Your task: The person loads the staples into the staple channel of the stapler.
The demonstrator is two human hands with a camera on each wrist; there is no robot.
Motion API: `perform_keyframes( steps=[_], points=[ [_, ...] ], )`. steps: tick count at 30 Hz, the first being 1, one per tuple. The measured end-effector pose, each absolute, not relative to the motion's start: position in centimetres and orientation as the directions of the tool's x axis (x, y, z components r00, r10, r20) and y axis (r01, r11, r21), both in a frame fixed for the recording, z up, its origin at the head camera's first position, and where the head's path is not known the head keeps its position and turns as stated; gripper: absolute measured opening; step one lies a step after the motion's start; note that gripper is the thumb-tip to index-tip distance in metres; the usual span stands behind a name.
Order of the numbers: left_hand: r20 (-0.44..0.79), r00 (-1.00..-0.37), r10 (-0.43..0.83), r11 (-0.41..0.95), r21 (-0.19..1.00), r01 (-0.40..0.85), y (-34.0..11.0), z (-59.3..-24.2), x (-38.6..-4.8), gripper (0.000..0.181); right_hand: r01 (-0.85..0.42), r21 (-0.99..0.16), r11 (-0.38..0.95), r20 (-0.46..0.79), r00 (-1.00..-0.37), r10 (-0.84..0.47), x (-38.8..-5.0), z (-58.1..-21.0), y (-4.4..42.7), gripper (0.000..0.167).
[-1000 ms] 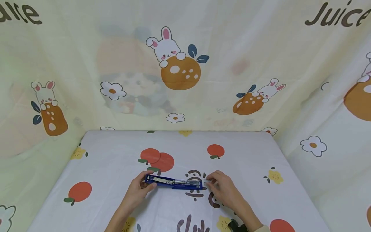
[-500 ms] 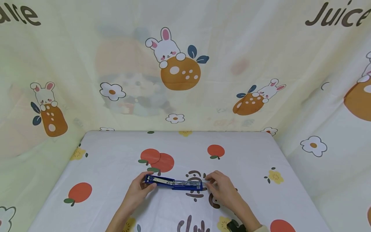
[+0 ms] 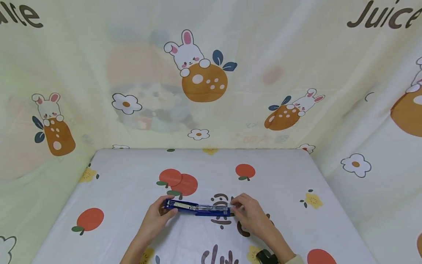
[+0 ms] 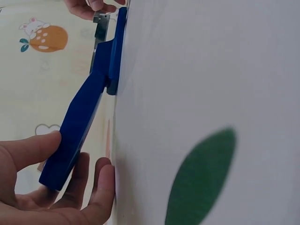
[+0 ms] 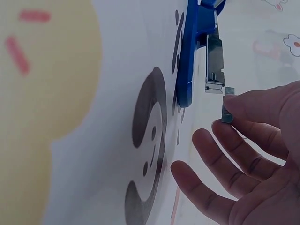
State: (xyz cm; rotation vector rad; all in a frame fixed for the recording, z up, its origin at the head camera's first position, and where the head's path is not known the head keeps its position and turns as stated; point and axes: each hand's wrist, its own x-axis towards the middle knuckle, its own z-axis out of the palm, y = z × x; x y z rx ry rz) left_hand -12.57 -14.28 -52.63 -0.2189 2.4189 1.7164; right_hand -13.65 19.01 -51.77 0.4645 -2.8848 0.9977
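A blue stapler [image 3: 212,212] stands opened out near the front middle of the table, between the person's two hands. Its base [image 5: 186,70] rests on the white printed tablecloth [image 3: 132,190]; the metal magazine [image 5: 215,61] is raised apart from the base at the front end. The cover [image 4: 77,122] slants up off the cloth toward the left.

The left hand [image 3: 160,211] grips the free end of the cover, thumb on one side and fingers on the other. The right hand [image 3: 249,212] pinches a small grey strip of staples [image 5: 227,117] between thumb and index finger, the remaining fingers spread below. The strip is at the magazine's front end; whether any of it is inside cannot be told.

A black object [image 3: 266,257] is at the right wrist, beside a pale sleeve [image 3: 295,260]. Behind the table hangs a cream curtain [image 3: 237,113] printed with rabbits and flowers.
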Motion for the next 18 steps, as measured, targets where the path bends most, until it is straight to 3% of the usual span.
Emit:
perform_keyframes(
  steps=[18],
  points=[
    [-0.225,-0.974,-0.032,0.325,0.919,-0.223,-14.36,-52.76,-12.72,0.048,-0.284,-0.568,0.773,0.121,-0.957,-0.263,-13.73,-51.55,18.25,0.014]
  ],
)
